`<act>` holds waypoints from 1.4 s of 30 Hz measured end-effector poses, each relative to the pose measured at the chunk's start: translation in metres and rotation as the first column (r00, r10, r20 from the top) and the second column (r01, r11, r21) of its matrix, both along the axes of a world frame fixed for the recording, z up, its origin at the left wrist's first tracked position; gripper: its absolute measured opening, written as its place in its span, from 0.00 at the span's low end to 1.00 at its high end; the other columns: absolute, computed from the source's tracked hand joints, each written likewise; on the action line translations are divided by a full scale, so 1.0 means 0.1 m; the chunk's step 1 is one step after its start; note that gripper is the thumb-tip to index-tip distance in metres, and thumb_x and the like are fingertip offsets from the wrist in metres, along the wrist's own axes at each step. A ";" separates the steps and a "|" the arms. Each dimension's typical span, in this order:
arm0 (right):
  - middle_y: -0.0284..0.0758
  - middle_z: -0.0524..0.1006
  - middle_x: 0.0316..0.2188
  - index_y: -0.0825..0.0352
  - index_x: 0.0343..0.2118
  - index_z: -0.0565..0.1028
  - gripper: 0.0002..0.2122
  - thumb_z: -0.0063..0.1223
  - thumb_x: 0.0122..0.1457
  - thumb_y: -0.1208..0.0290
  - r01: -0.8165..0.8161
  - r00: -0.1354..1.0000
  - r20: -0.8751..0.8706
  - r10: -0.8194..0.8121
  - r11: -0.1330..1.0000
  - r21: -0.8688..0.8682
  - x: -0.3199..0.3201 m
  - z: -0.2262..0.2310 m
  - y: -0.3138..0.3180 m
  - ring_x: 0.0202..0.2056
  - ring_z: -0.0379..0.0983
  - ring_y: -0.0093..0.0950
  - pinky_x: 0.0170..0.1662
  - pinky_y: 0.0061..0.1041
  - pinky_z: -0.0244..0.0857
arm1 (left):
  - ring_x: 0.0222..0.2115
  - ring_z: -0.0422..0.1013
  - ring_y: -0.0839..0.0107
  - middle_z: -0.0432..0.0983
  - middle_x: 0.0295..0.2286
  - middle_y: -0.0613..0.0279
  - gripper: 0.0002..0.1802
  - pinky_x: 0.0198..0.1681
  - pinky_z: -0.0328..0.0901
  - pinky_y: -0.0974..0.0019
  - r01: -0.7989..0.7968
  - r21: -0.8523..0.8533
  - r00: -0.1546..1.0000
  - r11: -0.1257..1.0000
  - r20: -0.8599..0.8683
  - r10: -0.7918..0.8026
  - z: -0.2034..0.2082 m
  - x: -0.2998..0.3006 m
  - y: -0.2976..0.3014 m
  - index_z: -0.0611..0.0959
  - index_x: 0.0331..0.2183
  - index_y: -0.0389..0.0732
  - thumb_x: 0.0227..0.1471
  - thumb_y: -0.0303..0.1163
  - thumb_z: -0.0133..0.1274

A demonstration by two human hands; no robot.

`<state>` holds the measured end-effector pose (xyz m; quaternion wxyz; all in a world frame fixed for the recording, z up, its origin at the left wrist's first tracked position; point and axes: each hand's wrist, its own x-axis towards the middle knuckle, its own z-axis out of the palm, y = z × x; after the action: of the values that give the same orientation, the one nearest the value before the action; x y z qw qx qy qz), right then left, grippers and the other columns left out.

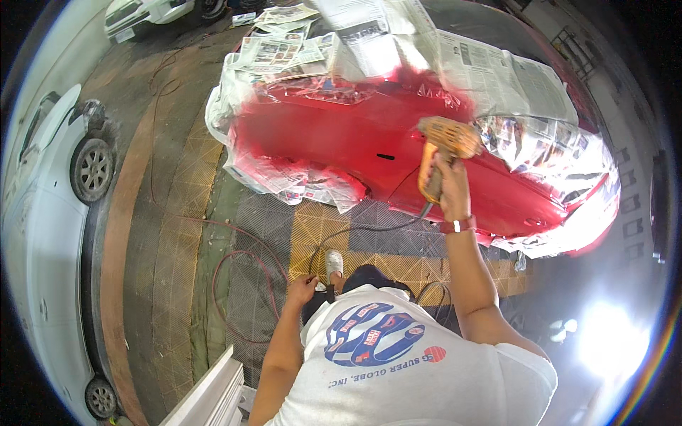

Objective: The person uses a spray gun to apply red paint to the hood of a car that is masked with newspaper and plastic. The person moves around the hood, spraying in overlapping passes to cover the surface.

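Note:
My right hand (452,186) grips a yellow heat gun (449,138) by its handle. The tool is held out over the red car's side panel (320,131), its nose close to the newspaper-and-film edge. A dark power cord (369,228) runs from the handle's base in a curve toward my waist. There my left hand (303,288) is closed with its fingertips pinched around the cord. The panel looks glossy red, with a small dark slot (386,157) in it. Newspaper (284,60) and clear plastic cover the car around it, with red overspray on their edges.
A white car (53,234) stands along the left, another vehicle (153,15) at the far left. A thin red hose (217,284) loops over the grey and yellow floor tiles (323,220). A bright lamp (611,341) shines at right. White trim (213,394) is near my left elbow.

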<state>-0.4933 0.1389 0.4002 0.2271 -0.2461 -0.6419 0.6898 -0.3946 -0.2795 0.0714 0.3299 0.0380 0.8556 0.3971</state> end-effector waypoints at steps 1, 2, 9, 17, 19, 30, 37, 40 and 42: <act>0.29 0.74 0.30 0.64 0.47 0.71 0.09 0.56 0.68 0.70 0.064 0.998 -0.015 -0.064 0.998 0.006 0.14 0.05 0.10 0.25 0.73 0.21 0.25 0.25 0.72 | 0.50 0.78 0.48 0.82 0.47 0.45 0.27 0.55 0.70 0.53 0.036 -0.004 0.999 0.999 0.000 -0.036 -0.01 -0.03 0.03 0.87 0.50 0.44 0.61 0.54 0.54; 0.29 0.74 0.29 0.64 0.47 0.71 0.09 0.56 0.68 0.70 0.124 0.992 -0.031 -0.124 0.992 0.009 0.26 0.11 0.17 0.25 0.73 0.21 0.25 0.25 0.72 | 0.50 0.78 0.47 0.82 0.48 0.45 0.27 0.55 0.70 0.53 0.068 -0.009 0.998 0.998 0.001 -0.068 -0.02 -0.05 0.05 0.87 0.50 0.45 0.61 0.55 0.53; 0.31 0.74 0.28 0.66 0.47 0.68 0.10 0.56 0.68 0.70 0.151 0.981 -0.129 -0.141 0.986 0.067 -0.10 0.27 0.32 0.24 0.73 0.22 0.24 0.25 0.71 | 0.51 0.77 0.45 0.81 0.48 0.43 0.24 0.55 0.70 0.52 0.137 0.094 0.991 0.986 -0.013 -0.136 0.20 0.13 0.12 0.87 0.50 0.45 0.61 0.50 0.55; 0.33 0.77 0.31 0.67 0.45 0.73 0.11 0.58 0.67 0.67 -0.277 0.961 -0.019 0.277 0.952 -0.133 -1.00 0.28 -0.19 0.27 0.76 0.24 0.27 0.27 0.76 | 0.50 0.78 0.45 0.82 0.48 0.46 0.25 0.55 0.70 0.50 0.022 -0.047 0.997 0.999 0.081 -0.018 0.49 0.47 -0.07 0.88 0.50 0.47 0.61 0.53 0.53; 0.33 0.78 0.32 0.67 0.45 0.74 0.11 0.58 0.67 0.65 -0.337 0.941 -0.026 0.338 0.924 -0.182 -1.04 0.29 -0.21 0.27 0.77 0.25 0.28 0.28 0.77 | 0.50 0.78 0.45 0.82 0.47 0.46 0.25 0.55 0.70 0.50 -0.003 0.000 1.000 1.000 0.027 0.003 0.46 0.51 -0.12 0.88 0.50 0.47 0.61 0.53 0.54; 0.30 0.74 0.27 0.64 0.43 0.69 0.08 0.57 0.67 0.71 0.151 0.974 -0.181 -0.138 0.987 0.060 -0.04 0.32 0.13 0.23 0.72 0.22 0.25 0.24 0.71 | 0.44 0.80 0.48 0.84 0.41 0.45 0.25 0.50 0.73 0.53 0.020 0.142 1.000 0.990 0.010 -0.022 0.35 0.25 0.09 0.89 0.48 0.50 0.59 0.55 0.55; 0.29 0.73 0.26 0.64 0.48 0.70 0.11 0.56 0.65 0.73 0.033 0.999 -0.023 -0.029 0.989 0.146 -0.09 -0.23 -0.38 0.21 0.71 0.20 0.24 0.22 0.69 | 0.45 0.80 0.47 0.84 0.43 0.47 0.25 0.50 0.72 0.53 -0.061 0.128 0.996 0.990 0.071 0.052 -0.23 0.22 0.02 0.89 0.49 0.48 0.59 0.54 0.56; 0.26 0.74 0.26 0.64 0.47 0.71 0.10 0.56 0.66 0.71 -0.175 0.984 0.065 0.167 0.975 0.137 -0.53 -0.54 -0.75 0.22 0.72 0.18 0.24 0.21 0.70 | 0.46 0.80 0.48 0.84 0.44 0.47 0.26 0.51 0.72 0.53 -0.120 0.066 0.988 0.991 0.102 0.113 -0.17 0.29 -0.08 0.88 0.49 0.47 0.60 0.55 0.55; 0.27 0.73 0.28 0.64 0.49 0.70 0.13 0.57 0.65 0.72 -0.276 0.960 0.062 0.274 0.961 0.027 -0.91 -0.49 -1.43 0.22 0.71 0.19 0.24 0.23 0.71 | 0.46 0.80 0.48 0.84 0.45 0.47 0.27 0.52 0.72 0.53 -0.189 -0.006 0.976 0.982 0.111 0.188 -0.08 0.38 -0.27 0.88 0.50 0.47 0.60 0.55 0.55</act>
<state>-0.5847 -0.0038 0.3507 0.1147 -0.1704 -0.6883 0.6958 -0.3565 -0.3069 0.0629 0.3375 -0.0646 0.8348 0.4302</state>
